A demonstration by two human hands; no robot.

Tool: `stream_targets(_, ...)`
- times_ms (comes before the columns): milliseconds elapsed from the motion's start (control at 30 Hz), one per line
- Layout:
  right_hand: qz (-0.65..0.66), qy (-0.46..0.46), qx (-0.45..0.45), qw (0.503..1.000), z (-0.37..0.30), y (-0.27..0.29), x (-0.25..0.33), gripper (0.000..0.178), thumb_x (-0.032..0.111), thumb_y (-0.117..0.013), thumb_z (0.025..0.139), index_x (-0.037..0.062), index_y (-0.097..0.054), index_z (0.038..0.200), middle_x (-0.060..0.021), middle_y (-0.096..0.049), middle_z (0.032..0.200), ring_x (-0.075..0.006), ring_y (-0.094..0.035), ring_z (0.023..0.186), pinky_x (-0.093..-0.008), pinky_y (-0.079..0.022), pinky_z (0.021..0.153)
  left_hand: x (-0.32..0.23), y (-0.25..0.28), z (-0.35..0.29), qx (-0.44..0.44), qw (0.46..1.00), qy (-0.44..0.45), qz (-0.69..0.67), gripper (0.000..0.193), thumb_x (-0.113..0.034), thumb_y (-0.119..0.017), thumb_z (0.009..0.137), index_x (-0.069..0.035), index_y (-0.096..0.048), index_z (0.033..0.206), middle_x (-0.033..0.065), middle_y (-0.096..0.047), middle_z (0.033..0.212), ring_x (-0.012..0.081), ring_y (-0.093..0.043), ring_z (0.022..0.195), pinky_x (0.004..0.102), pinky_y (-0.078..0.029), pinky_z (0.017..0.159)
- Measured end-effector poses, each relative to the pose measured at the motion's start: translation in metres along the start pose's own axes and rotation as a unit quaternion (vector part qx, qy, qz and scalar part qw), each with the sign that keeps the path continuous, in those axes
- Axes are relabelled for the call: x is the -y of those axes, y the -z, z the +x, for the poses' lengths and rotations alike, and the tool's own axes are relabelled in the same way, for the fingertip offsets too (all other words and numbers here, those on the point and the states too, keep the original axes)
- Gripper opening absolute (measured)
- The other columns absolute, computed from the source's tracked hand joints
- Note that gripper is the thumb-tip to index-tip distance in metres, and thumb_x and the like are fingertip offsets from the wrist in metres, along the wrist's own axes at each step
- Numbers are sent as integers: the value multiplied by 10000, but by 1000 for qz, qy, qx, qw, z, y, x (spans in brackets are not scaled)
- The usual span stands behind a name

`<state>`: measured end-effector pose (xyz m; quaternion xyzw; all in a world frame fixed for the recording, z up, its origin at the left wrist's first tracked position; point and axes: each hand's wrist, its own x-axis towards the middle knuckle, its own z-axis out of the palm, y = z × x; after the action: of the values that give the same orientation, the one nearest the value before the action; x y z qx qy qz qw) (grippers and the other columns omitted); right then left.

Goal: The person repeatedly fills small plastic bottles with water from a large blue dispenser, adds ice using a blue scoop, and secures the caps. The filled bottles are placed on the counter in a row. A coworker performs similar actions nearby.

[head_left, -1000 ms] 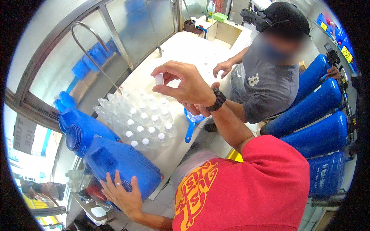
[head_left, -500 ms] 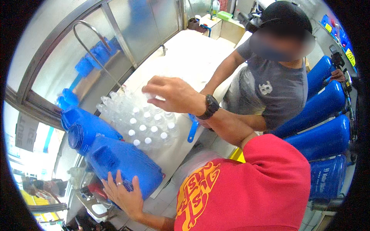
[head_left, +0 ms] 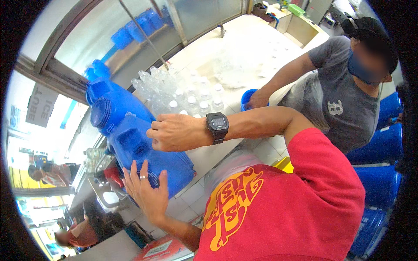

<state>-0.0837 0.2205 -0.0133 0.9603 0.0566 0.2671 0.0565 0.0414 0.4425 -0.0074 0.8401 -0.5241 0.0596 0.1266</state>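
Note:
Two large blue plastic jugs lean side by side at the table's left end: a nearer jug (head_left: 172,167) and a farther jug (head_left: 124,101). My left hand (head_left: 150,191), a ring on one finger, rests with spread fingers against the nearer jug's lower side. Over that jug's upper edge is my right hand (head_left: 176,134), a black watch on its wrist. Its fingers curl inward and their tips are hidden. Behind it stand clear plastic bottles (head_left: 191,101) with white caps, and uncapped bottles (head_left: 152,82) farther back.
Across the white table (head_left: 244,48), a co-worker (head_left: 344,95) in a grey shirt has a hand at a blue container (head_left: 249,99). Blue tanks (head_left: 372,145) stand at the right. A window frame (head_left: 54,71) borders the left. Seated people show at lower left.
My right hand has come down from above the bottles to the nearer jug. My left hand stays on the jug. The co-worker's hand is now at a blue container, and the view has shifted.

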Motion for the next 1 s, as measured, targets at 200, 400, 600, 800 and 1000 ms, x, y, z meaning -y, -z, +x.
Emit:
stream_targets(200,-1,33,6,999,10,-18,3,203,258,-673,868,151,-743,710,-35,-653,928,-214,-646,933,-370,-508,774,0,-1,4,-13,1000,-17,-1,589,-413,-810,855,-110,-697,1348,158,-551,1524,460,-372,1509,618,-239,1249)
stream_targets(400,-1,56,20,998,21,-27,6,175,281,-689,833,164,-769,730,-15,-662,968,-211,-632,990,-362,-479,818,-2,0,6,-7,1000,-8,-2,584,-421,-810,852,-122,-703,1342,146,-559,1516,455,-377,1508,630,-245,1239)
stream_targets(600,37,82,31,995,30,-29,5,151,252,-693,818,146,-784,760,-13,-655,1023,-204,-610,1053,-339,-458,869,-2,-1,7,-4,1000,1,-6,589,-459,-794,854,-117,-714,1327,141,-569,1500,459,-378,1503,638,-251,1226)
stream_targets(800,107,77,73,989,35,-54,-11,135,221,-686,836,138,-790,859,-38,-660,1060,-222,-635,1060,-364,-503,879,-5,2,12,4,1000,23,-11,599,-445,-812,821,-119,-721,1315,141,-584,1476,474,-393,1476,643,-271,1203)
stream_targets(1000,230,-127,222,939,-4,-113,-86,301,119,-665,902,130,-723,1197,-142,-673,1060,-359,-709,1015,-517,-577,874,-8,8,13,20,998,45,-31,591,-418,-831,798,-125,-725,1301,122,-581,1477,469,-371,1484,647,-266,1193)
